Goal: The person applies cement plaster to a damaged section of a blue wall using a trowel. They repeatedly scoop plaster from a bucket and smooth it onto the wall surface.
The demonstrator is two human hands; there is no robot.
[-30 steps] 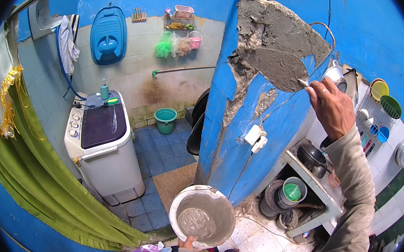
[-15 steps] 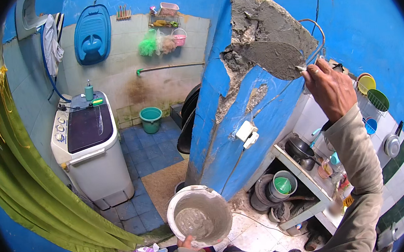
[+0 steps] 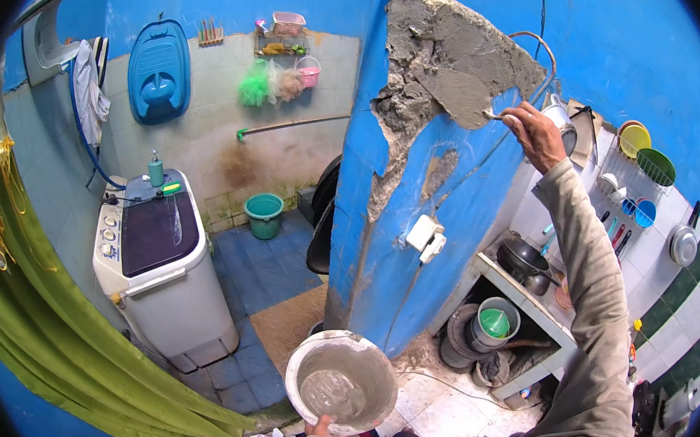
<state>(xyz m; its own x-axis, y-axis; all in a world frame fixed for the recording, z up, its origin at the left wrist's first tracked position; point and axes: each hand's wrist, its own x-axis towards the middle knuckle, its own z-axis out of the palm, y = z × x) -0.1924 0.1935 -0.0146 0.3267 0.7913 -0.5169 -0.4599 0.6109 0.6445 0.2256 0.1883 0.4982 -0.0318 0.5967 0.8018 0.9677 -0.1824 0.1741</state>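
My right hand (image 3: 538, 135) is closed around the handle of a trowel (image 3: 458, 97) whose blade is coated in grey mortar. The blade lies against the rough wet mortar patch (image 3: 475, 28) at the top of a blue wall end. Bare broken masonry (image 3: 394, 106) shows left of the blade and below it. Low in front of me, my left hand (image 3: 320, 429) grips the near rim of a mortar-stained bucket (image 3: 377, 383). The bucket is tilted, with some wet mortar (image 3: 330, 391) in its bottom. Most of the left hand's fingers are hidden by the bucket.
A white switch box (image 3: 425, 235) with a cable sits on the wall below the patch. A bent pipe (image 3: 548, 51) loops beside the mortar. At left stand a washing machine (image 3: 164, 276) and a green curtain (image 3: 62, 352). Right of the wall is a counter (image 3: 538, 368) with pots.
My right hand and the trowel have shifted left along the patch, and less of the blade shows. The bucket stays in my left hand. The whole view has shifted slightly.
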